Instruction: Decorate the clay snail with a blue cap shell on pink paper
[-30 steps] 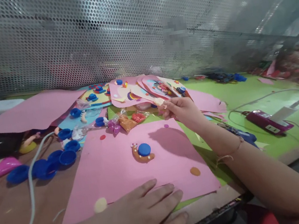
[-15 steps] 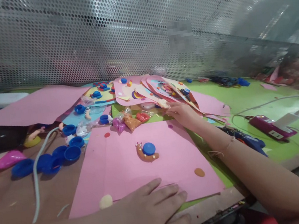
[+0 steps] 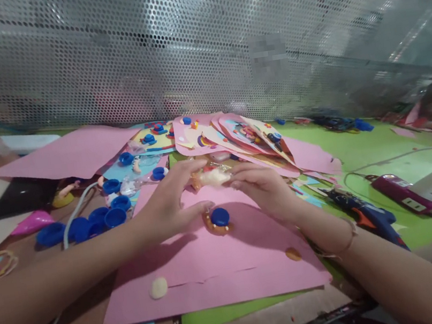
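Observation:
My right hand (image 3: 262, 187) pinches a small clear bag of cream-coloured modelling clay (image 3: 213, 177) above the far part of a pink paper sheet (image 3: 195, 295). To the bag's left, my left hand (image 3: 173, 198) hovers with thumb and fingers apart, holding nothing. Below the hands, on the sheet, lies a clay snail (image 3: 220, 221) with an orange-brown body and a blue round shell. A cream clay disc (image 3: 158, 288) and a brown one (image 3: 293, 254) sit near the sheet's lower corners.
Blue caps (image 3: 98, 220) cluster at left beside a white cable (image 3: 71, 219). Decorated pink cut-outs (image 3: 231, 127) are piled at the back. On the right lie a blue glue gun (image 3: 370, 215) and a purple power strip (image 3: 403, 193). A perforated metal screen (image 3: 198, 45) stands behind.
My left hand has lifted off the sheet's front edge and moved forward beside the bag. My right hand has brought the cream clay bag nearer, over the sheet.

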Demonstrator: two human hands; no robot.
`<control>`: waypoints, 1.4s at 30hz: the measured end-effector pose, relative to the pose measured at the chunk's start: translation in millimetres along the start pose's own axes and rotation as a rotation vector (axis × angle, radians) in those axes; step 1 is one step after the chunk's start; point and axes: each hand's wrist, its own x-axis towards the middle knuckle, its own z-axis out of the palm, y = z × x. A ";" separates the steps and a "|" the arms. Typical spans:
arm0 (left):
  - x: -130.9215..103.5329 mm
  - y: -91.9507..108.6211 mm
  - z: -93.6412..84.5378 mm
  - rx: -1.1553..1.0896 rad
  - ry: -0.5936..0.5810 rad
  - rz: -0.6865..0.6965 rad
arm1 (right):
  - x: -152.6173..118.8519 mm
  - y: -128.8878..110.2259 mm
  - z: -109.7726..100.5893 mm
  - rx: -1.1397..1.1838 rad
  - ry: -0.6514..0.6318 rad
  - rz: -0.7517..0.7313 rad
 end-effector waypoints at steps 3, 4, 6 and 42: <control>1.6 -2.2 3.3 -0.200 -0.026 -0.163 | -1.7 -6.2 8.5 0.091 -0.054 -0.033; 1.4 -1.4 4.3 -0.241 -0.034 -0.212 | -2.2 -6.6 10.2 0.120 -0.060 -0.031; 0.8 0.2 6.2 -0.320 -0.041 -0.319 | -2.8 -6.5 12.0 0.179 -0.056 0.026; -2.3 -6.4 21.6 -0.657 -0.030 -0.493 | -4.5 -17.3 17.6 0.210 0.062 0.271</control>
